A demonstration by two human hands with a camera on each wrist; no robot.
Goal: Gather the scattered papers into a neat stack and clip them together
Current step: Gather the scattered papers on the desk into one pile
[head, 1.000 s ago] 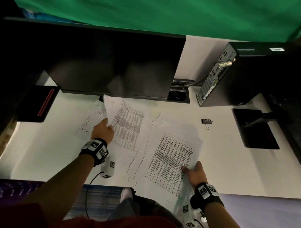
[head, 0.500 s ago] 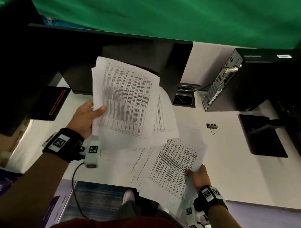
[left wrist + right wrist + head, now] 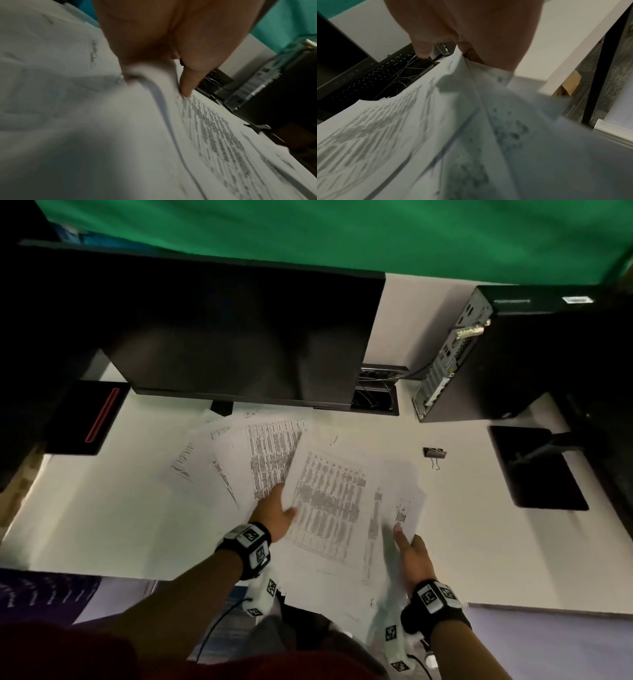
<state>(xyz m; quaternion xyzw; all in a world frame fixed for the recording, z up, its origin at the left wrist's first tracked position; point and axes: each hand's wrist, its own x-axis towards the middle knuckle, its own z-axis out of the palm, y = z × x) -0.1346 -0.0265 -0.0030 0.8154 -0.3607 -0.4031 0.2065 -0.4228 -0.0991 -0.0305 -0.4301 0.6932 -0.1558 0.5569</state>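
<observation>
Printed white sheets lie fanned over the white desk. My left hand pinches the left edge of the top printed sheet; in the left wrist view its thumb lies on the sheet while the paper curls up into the palm. My right hand holds the right side of the same pile, with its fingers under the papers and its thumb above them. More loose sheets stick out to the left. A black binder clip lies alone on the desk, right of the pile.
A dark monitor stands behind the papers, with a cable opening at its right foot. A PC tower and a black pad are at the right. A black device with a red stripe sits at the left.
My left hand lifted sheets from the left of the desk, carried them up and right, and brought them down onto the pile in my right hand. The right hand stayed at the pile's right edge.
</observation>
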